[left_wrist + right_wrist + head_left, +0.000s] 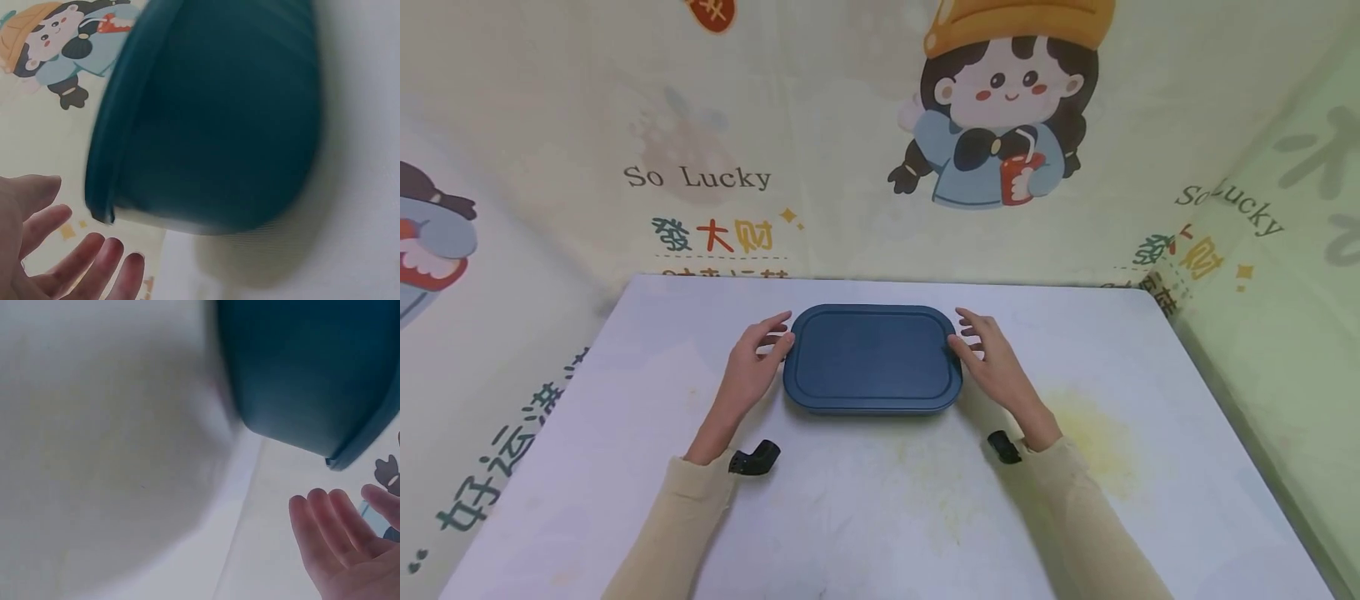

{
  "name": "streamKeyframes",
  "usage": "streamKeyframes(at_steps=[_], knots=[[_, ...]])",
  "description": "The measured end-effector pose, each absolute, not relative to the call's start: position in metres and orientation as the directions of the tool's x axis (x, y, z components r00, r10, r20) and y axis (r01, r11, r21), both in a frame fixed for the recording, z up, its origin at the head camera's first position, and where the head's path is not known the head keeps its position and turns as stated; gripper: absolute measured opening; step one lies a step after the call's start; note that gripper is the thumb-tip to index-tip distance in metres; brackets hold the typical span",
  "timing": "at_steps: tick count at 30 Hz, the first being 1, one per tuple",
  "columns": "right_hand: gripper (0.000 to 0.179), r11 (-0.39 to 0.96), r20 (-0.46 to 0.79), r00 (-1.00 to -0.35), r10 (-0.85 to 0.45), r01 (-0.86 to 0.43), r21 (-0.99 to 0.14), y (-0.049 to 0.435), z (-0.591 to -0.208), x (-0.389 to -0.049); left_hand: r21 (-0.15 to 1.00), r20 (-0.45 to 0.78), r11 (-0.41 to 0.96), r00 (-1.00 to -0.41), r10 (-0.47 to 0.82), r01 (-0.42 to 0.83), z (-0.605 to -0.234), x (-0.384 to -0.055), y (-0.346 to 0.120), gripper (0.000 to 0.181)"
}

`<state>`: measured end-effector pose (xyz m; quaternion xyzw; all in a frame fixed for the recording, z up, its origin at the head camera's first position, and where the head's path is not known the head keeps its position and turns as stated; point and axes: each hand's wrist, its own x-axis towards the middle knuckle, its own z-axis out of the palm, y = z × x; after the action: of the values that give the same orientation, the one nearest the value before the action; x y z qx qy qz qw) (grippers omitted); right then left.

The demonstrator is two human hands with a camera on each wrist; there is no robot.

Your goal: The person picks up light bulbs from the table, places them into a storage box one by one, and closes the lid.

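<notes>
A dark blue rectangular box with rounded corners and a fitted lid (872, 358) sits on the table in the head view. At its left end is my left hand (751, 360), thumb tip right at the lid's edge and fingers loosely bent. My right hand (997, 365) mirrors it at the right end, thumb likewise near the rim. In the left wrist view a gap shows between the fingers (87, 259) and the box's side wall (219, 125). From the right wrist, relaxed fingers (325, 531) appear below the lid's corner, apart from it. The box's contents are hidden.
The white table (880, 517) carries a faint yellowish stain right of the box. Behind it hangs a cream backdrop (827, 125) with a cartoon girl and lettering, which continues down both sides. A black wrist device (755, 458) juts from the left cuff, another (1004, 447) from the right.
</notes>
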<state>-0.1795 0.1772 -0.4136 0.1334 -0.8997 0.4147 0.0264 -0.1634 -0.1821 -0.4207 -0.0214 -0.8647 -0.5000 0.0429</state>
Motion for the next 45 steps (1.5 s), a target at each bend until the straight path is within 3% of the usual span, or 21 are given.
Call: streamKeyframes(at_steps=[8,17,30,39,45], knots=[[0.055,0.615,0.251,-0.929,-0.27,-0.367,-0.698,0.178,-0.403,-0.177,0.842,0.156,0.523,-0.988,-0.004,0.131,-0.405,-0.161,-0.182,0.047],[0.06,0.674,0.268,-0.917,-0.295,-0.398,-0.622,0.175,-0.384,-0.167,0.776,0.278,0.579,-0.96,0.042,0.251,-0.39,-0.155,-0.181,0.047],[0.076,0.781,0.222,-0.912,-0.345,-0.41,-0.472,0.169,-0.373,-0.151,0.633,0.277,0.728,-0.955,0.106,0.264,-0.375,-0.136,-0.17,0.058],[0.08,0.845,0.222,-0.889,-0.4,-0.451,-0.286,0.17,-0.384,-0.141,0.473,0.337,0.814,-0.923,0.186,0.337,-0.377,-0.127,-0.162,0.067],[0.081,0.867,0.206,-0.901,-0.383,-0.427,-0.257,0.169,-0.392,-0.134,0.414,0.309,0.843,-0.924,0.226,0.345,-0.384,-0.121,-0.16,0.071]])
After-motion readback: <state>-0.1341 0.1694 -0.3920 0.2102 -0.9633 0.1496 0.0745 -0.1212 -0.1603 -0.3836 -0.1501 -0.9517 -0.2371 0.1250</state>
